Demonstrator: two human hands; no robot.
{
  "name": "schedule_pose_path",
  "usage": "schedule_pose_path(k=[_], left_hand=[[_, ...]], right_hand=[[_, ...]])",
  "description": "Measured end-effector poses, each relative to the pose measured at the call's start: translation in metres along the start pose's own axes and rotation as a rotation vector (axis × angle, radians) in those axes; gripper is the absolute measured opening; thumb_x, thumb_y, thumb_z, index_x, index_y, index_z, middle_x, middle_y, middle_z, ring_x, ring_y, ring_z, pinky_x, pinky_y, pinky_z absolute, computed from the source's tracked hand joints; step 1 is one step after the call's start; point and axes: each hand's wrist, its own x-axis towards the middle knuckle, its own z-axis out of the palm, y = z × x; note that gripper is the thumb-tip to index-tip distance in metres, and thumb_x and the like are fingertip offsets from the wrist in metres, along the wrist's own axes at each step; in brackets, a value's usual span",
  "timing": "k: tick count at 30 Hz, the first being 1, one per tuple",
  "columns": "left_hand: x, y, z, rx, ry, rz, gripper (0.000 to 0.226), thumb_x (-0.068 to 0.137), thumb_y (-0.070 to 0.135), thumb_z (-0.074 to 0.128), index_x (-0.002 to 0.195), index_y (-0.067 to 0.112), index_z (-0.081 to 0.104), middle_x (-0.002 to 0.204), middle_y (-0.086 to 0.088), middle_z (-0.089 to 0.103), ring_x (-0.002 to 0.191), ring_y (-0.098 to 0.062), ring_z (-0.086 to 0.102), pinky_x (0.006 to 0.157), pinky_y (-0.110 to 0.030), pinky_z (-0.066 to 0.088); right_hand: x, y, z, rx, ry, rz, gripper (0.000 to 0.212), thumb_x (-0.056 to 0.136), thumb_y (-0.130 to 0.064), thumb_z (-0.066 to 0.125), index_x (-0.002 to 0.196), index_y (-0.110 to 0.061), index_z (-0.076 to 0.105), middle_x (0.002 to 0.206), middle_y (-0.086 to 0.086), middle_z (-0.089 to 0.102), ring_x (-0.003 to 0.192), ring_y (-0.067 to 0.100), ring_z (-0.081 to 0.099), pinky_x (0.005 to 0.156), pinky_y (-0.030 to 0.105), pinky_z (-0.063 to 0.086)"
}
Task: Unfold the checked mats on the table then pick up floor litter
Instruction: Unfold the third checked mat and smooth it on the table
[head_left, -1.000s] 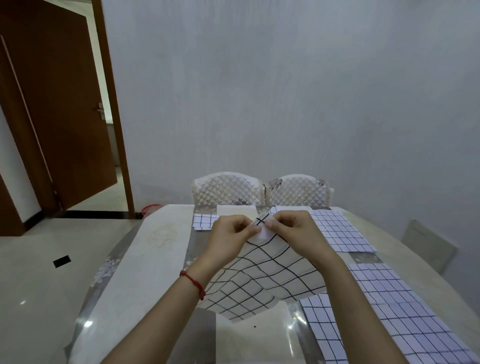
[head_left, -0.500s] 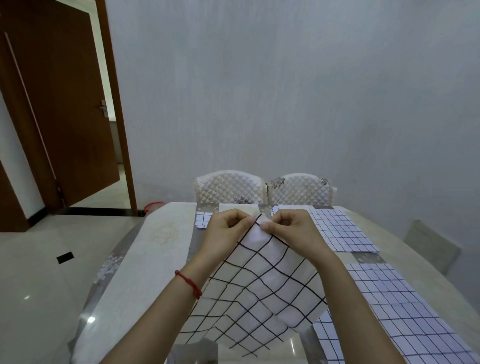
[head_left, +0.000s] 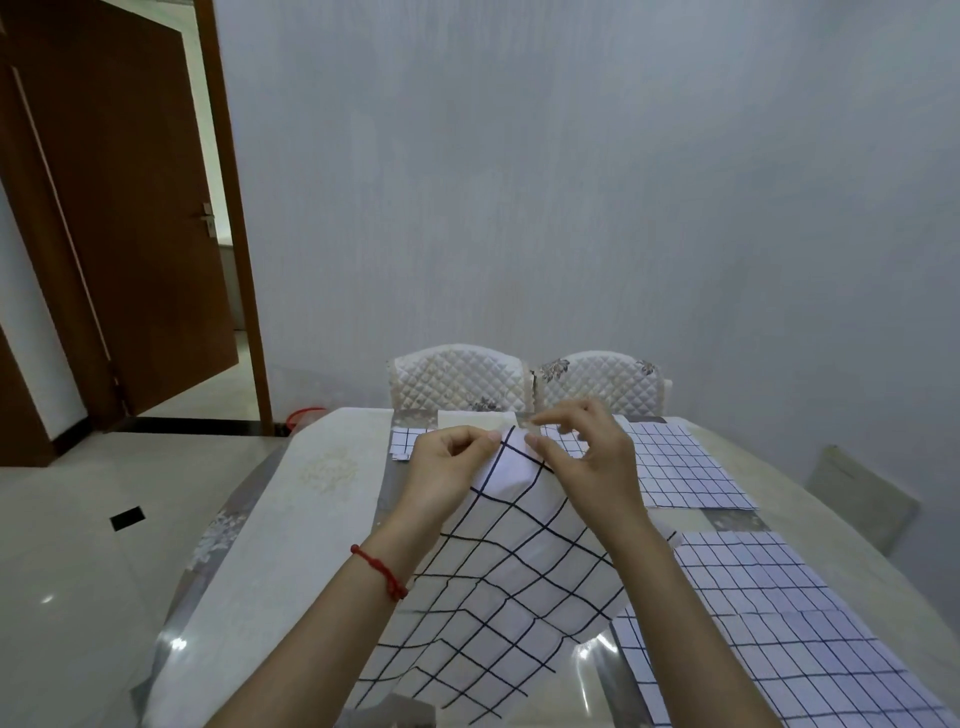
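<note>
While the checked mat (head_left: 519, 566) hangs over the worktop (head_left: 270, 545), both hands pinch its top corner — left hand (head_left: 452, 467), right hand (head_left: 582, 457) — close together.

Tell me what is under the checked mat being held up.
Under the raised checked mat, held by the left hand and right hand, the glossy table shows at its edges. A laid-out mat lies beside it. What its middle covers is hidden.
</note>
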Motion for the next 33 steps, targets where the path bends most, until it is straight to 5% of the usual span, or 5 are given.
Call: schedule_pose_path(k=[5,9,17,26,33], left_hand=[[0.000,0.001,0.003,-0.027,0.139,0.013,0.020,0.085,0.014,0.062,0.066,0.011,0.068,0.051,0.014,0.061,0.051,0.005,0.052,0.053,-0.006,0.043],[-0.003,0.001,0.007,-0.061,0.103,-0.037,0.019,0.085,0.014,0.061,0.069,0.009,0.069,0.059,0.007,0.068,0.058,-0.005,0.062,0.058,-0.018,0.051],[-0.006,0.004,0.002,-0.218,0.030,-0.154,0.016,0.085,0.011,0.060,0.079,0.004,0.073,0.074,-0.009,0.075,0.070,-0.020,0.071,0.055,-0.023,0.054],[-0.010,-0.002,0.003,-0.204,0.040,-0.164,0.018,0.084,0.011,0.060,0.083,-0.002,0.072,0.088,-0.021,0.073,0.082,-0.029,0.070,0.070,-0.029,0.058],[-0.013,-0.004,-0.002,-0.230,0.015,-0.123,0.011,0.080,0.005,0.065,0.078,-0.005,0.071,0.074,-0.015,0.073,0.071,-0.025,0.072,0.060,-0.025,0.057]], right_hand=[[-0.009,-0.002,0.015,-0.155,0.047,-0.094,0.014,0.078,-0.022,0.072,0.070,-0.013,0.065,0.066,-0.004,0.059,0.059,0.008,0.048,0.060,0.022,0.040],[-0.016,-0.003,0.027,-0.132,-0.094,0.094,0.023,0.085,-0.038,0.061,0.077,-0.017,0.068,0.077,-0.006,0.065,0.068,0.011,0.055,0.066,0.027,0.044],[-0.016,-0.009,0.028,0.161,-0.189,0.273,0.016,0.085,-0.031,0.062,0.092,-0.022,0.073,0.081,-0.011,0.071,0.078,0.000,0.064,0.066,0.008,0.047],[-0.019,-0.011,0.029,0.185,-0.201,0.251,0.015,0.088,-0.028,0.059,0.087,-0.022,0.074,0.069,-0.018,0.066,0.073,0.000,0.063,0.066,0.012,0.048],[-0.021,-0.005,0.027,0.275,-0.143,0.290,0.013,0.086,-0.017,0.062,0.089,-0.017,0.075,0.078,-0.011,0.071,0.076,0.000,0.067,0.066,0.006,0.048]])
